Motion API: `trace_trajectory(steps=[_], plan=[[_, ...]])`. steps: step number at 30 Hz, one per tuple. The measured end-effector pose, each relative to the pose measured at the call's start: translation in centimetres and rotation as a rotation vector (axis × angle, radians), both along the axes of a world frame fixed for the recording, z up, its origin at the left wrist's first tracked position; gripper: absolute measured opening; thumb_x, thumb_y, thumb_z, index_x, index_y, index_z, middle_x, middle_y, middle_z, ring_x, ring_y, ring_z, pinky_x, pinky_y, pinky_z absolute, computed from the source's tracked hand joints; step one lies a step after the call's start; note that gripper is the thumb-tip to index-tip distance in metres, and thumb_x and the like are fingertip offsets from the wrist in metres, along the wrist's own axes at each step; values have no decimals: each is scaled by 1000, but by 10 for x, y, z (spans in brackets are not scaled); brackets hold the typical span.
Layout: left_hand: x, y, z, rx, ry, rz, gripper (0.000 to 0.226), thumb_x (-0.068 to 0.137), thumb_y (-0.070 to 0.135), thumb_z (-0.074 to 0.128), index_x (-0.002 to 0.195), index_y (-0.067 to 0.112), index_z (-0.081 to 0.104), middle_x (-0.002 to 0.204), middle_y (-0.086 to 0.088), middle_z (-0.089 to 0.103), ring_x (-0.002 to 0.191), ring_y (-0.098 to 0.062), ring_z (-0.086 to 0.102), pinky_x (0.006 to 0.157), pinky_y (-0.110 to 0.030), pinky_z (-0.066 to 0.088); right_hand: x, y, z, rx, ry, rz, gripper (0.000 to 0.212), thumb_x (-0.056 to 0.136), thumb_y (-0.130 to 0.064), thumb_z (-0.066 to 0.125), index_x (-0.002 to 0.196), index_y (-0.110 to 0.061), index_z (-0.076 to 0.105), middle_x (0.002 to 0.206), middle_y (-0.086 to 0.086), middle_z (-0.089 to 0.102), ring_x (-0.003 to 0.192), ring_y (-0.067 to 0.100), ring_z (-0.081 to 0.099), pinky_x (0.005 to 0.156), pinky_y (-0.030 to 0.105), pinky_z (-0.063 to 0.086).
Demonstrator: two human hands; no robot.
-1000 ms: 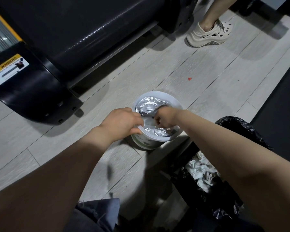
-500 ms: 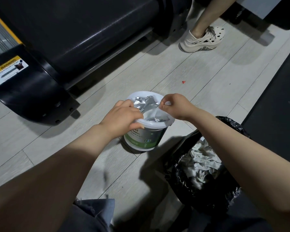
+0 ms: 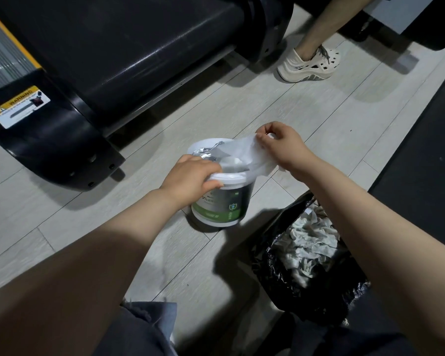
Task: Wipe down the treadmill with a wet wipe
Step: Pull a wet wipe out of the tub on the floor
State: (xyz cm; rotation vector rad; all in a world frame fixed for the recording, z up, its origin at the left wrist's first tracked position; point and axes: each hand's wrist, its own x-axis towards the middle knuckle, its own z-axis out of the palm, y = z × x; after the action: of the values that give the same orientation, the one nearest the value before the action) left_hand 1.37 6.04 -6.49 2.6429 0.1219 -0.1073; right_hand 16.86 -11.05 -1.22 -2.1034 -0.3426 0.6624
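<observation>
One left hand [image 3: 190, 177] gripping one wipe tub [image 3: 220, 199], one right hand [image 3: 280, 143] pinching one wet wipe [image 3: 247, 150], one treadmill [image 3: 113, 60]

A single wide-angle view looks steeply down from the wearer's head, close over both forearms, onto the floor [image 3: 93, 222]. It faces forward toward the treadmill [image 3: 118, 47] across the upper left. The lap fills the lower edge; straight lines bow near the corners. No second view overlaps it.
</observation>
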Motion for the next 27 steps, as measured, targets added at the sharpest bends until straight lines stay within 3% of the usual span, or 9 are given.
trace_trajectory(steps=[4, 7, 9, 11, 15, 18, 21, 24, 27], plan=[[1, -4, -3, 54, -25, 28, 19, 91, 41, 64, 95, 23, 67, 81, 13, 52, 98, -21, 51, 96, -30, 31, 3, -4, 5, 40, 33, -36, 8, 94, -26, 56, 98, -22, 62, 94, 9, 62, 55, 19, 50, 37, 21, 33], [1, -7, -8, 88, -23, 67, 23, 90, 45, 65, 93, 23, 68, 86, 6, 63, 98, -23, 53, 95, -33, 34, 2, -10, 9, 55, 53, -52, 19, 89, -18, 59, 108, -20, 60, 100, 10, 59, 56, 15, 55, 41, 22, 37], [3, -7, -11, 44, 20, 114, 24, 89, 48, 64, 96, 25, 68, 88, 4, 63, 97, -23, 52, 94, -33, 34, -1, -14, 12, 43, 95, -42, 31, 86, -8, 54, 115, -17, 57, 99, 5, 56, 49, 7, 57, 54, 31, 42], [7, -6, -12, -13, 80, 141, 23, 90, 48, 62, 102, 29, 67, 93, 2, 63, 100, -24, 49, 95, -33, 35, -4, -18, 15, 26, 128, -27, 37, 80, -6, 51, 115, -17, 56, 99, 4, 55, 49, 5, 56, 63, 36, 42], [18, -11, -9, -112, 196, 105, 19, 93, 36, 60, 111, 35, 65, 100, 3, 65, 100, -25, 56, 83, -33, 43, -6, -25, 19, -4, 158, -11, 51, 59, -16, 43, 108, -16, 56, 94, 4, 57, 58, 14, 56, 61, 35, 39], [27, -17, -5, -192, 268, 79, 23, 94, 29, 59, 115, 37, 64, 106, 7, 65, 99, -18, 58, 80, -30, 44, -4, -33, 15, -41, 134, -23, 39, 67, -13, 43, 104, -13, 57, 94, 5, 60, 64, 18, 58, 59, 36, 44], [37, -20, -1, -216, 336, 7, 31, 94, 22, 58, 118, 40, 62, 108, 10, 64, 101, -16, 58, 85, -30, 46, 2, -45, 10, -81, 70, -30, 25, 82, -8, 48, 104, -11, 58, 88, 10, 67, 56, 19, 61, 61, 32, 48], [43, -30, 0, -262, 396, -89, 37, 91, 15, 58, 116, 41, 64, 110, 12, 66, 101, -15, 61, 91, -34, 50, 8, -59, 8, -89, 39, -97, 26, 80, -9, 58, 105, -12, 62, 91, 9, 70, 59, 19, 65, 67, 34, 57], [40, -51, -3, -154, 415, -249, 37, 89, 12, 64, 120, 31, 65, 111, 12, 62, 102, -11, 57, 91, -28, 44, 11, -74, 10, -84, 10, -140, 22, 78, -18, 64, 100, -18, 65, 83, 5, 71, 77, 27, 71, 78, 39, 57]])
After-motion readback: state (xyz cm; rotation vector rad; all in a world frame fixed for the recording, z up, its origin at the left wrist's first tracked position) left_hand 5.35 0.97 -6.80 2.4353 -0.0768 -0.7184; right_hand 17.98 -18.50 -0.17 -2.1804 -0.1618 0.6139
